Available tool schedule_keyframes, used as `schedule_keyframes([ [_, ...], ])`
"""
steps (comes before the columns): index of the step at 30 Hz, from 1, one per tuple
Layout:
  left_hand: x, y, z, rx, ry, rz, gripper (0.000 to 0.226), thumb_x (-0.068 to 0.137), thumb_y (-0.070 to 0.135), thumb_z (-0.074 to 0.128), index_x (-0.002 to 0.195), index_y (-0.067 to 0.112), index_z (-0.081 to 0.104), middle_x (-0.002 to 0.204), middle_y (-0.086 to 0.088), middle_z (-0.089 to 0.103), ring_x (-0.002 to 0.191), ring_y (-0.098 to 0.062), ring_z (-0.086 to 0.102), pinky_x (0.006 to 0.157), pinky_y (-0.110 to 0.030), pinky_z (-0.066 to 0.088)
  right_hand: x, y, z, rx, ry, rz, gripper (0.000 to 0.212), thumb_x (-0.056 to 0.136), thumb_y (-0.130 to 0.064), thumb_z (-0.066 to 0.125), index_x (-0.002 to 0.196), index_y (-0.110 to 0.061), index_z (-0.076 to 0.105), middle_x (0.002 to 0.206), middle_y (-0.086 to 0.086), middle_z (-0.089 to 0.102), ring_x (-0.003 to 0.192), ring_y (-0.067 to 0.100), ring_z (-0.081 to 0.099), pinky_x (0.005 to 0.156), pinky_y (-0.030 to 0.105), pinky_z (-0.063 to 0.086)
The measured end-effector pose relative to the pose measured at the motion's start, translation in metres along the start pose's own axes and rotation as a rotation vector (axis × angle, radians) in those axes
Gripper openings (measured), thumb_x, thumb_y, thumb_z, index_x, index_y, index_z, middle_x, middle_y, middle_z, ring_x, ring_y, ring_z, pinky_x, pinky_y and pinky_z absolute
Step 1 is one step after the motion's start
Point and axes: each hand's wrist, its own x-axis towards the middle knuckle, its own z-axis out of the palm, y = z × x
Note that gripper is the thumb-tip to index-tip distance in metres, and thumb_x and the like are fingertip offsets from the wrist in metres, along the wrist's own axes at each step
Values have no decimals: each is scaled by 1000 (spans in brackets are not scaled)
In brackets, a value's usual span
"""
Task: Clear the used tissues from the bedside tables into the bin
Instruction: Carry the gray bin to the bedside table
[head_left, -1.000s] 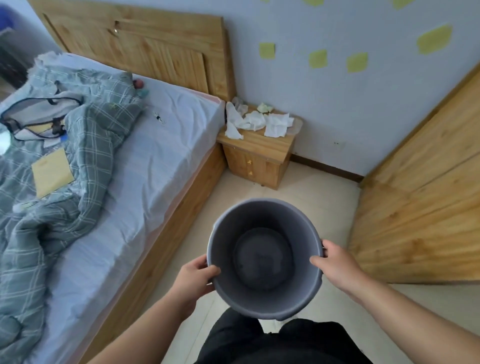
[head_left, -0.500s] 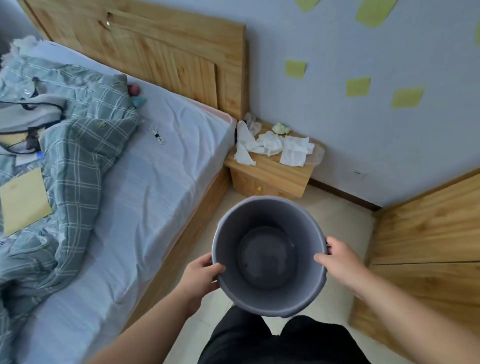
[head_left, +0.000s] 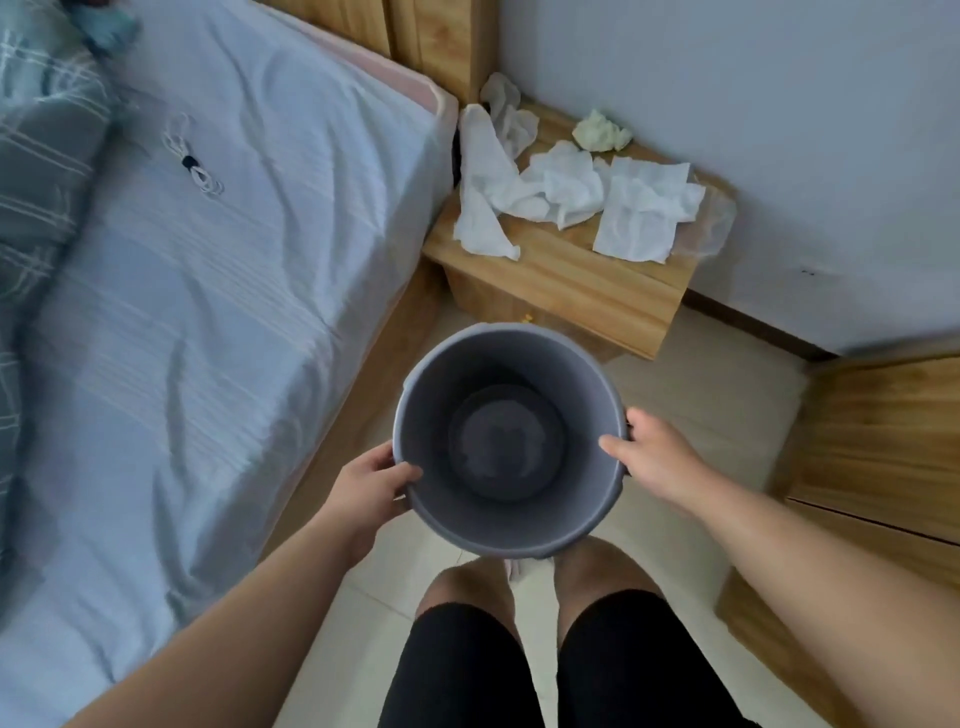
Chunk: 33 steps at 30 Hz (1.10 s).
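Observation:
I hold a round grey bin (head_left: 431, 384) in front of me, above the floor, with nothing inside it. My left hand (head_left: 366, 491) grips its left rim and my right hand (head_left: 657, 460) grips its right rim. Just beyond the bin stands a wooden bedside table (head_left: 561, 278). Several crumpled white tissues (head_left: 563, 187) lie spread over its top, a flat one (head_left: 644, 210) at the right, and a yellowish wad (head_left: 602, 132) sits near the wall.
A bed with a pale blue sheet (head_left: 208, 312) fills the left side, with a coiled white cable (head_left: 195, 166) and a checked duvet (head_left: 36, 156) on it. A wooden cabinet (head_left: 883, 452) stands at the right. Pale floor tiles (head_left: 701, 384) lie between them.
I have moved closer to the bedside table and look further down; the table and tissues appear larger. Both hands keep their grip on the bin.

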Motion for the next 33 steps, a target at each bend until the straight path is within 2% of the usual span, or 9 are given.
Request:
schedule_keyframes([
  [3,82,-22,8,18,7,-17,29,97,4,69,107,30,79,102,3,84,91,-17,81,65,-27,65,79,23,24,33,-41,4,9,98,-20,66,106,-16,66,105,11,75,96,30,72,91,56,59],
  [7,176,-48,18,57,24,-16,28,100,3,66,112,27,72,102,3,83,91,-17,80,63,-22,64,165,54,58,115,-83,1,20,97,-12,68,100,-32,67,107,4,78,99,26,75,94,55,60],
  [10,229,-60,23,88,17,6,32,101,2,64,111,32,70,98,10,82,89,-11,79,66,-22,62,221,72,81,148,-117,-2,22,99,-8,66,115,-22,67,113,7,77,103,27,74,95,53,60],
  [14,272,-71,27,61,21,41,28,102,4,65,119,27,66,111,7,76,97,-12,75,69,-22,63,275,83,101,161,-147,-25,24,101,-8,63,120,-22,65,115,6,76,99,20,74,75,34,62],
  [18,289,-74,36,-17,45,60,33,106,7,60,135,21,62,120,-3,72,103,-17,72,87,-36,58,299,90,111,241,-156,33,35,102,-1,58,133,-15,62,123,11,73,110,30,71,85,43,60],
  [23,278,-71,35,9,44,41,45,106,21,64,149,26,54,119,10,73,109,-14,71,104,-44,54,290,91,108,315,-174,102,42,102,2,52,140,-13,60,129,7,71,120,29,67,95,40,56],
  [26,240,-62,35,50,66,13,55,105,24,66,157,21,48,138,4,64,124,-20,63,108,-43,50,253,78,92,268,-142,119,48,103,-8,56,150,-12,51,133,-2,62,121,23,62,97,34,51],
  [28,198,-52,34,96,63,-11,51,104,28,66,153,20,54,141,-2,65,125,-23,65,106,-42,53,214,62,73,261,-138,133,53,102,-11,58,154,-10,46,133,1,58,119,22,62,99,36,52],
  [33,59,-8,32,197,-31,-10,37,106,31,61,142,23,63,124,3,73,107,-15,73,88,-32,59,85,-3,7,149,-157,162,20,104,-18,60,122,-23,62,107,0,72,95,21,73,84,41,62],
])
